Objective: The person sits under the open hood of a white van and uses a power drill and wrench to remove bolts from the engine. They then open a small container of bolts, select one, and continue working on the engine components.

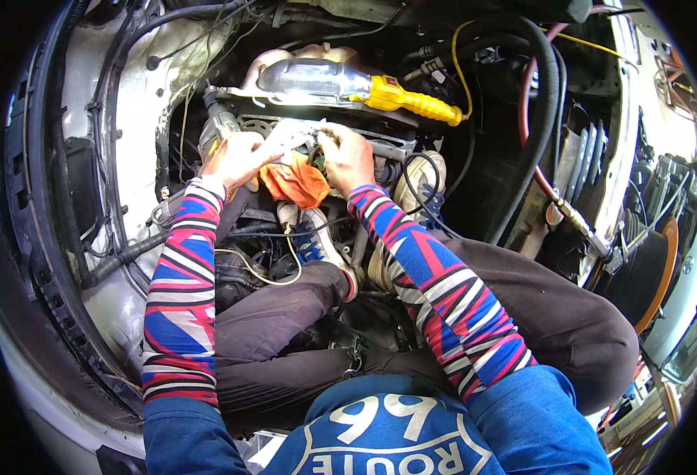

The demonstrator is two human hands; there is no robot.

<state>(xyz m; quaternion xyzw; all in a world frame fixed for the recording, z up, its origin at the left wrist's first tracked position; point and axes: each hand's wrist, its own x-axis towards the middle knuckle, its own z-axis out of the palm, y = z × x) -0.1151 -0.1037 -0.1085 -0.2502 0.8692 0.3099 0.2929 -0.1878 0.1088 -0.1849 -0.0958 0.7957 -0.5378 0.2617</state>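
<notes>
My left hand (234, 161) and my right hand (347, 158) face each other over the engine bay. Between them is a pale, glaring piece (291, 134), too washed out by light to name. The left thumb and fingers close in at its left side, with their tips lost in the glare. On the other side, my right fingers are curled and pinched at its edge; what they hold is hidden. An orange rag (297, 182) hangs crumpled just below the piece, close to the left thumb. Both forearms wear patterned sleeves.
A yellow-handled work lamp (404, 99) lies just beyond my hands. Thick black hose (550, 103) and a red hose (525, 111) curve down on the right. My bent legs and shoes (421, 178) are inside the bay. A pale wire (289, 277) loops near one shoe.
</notes>
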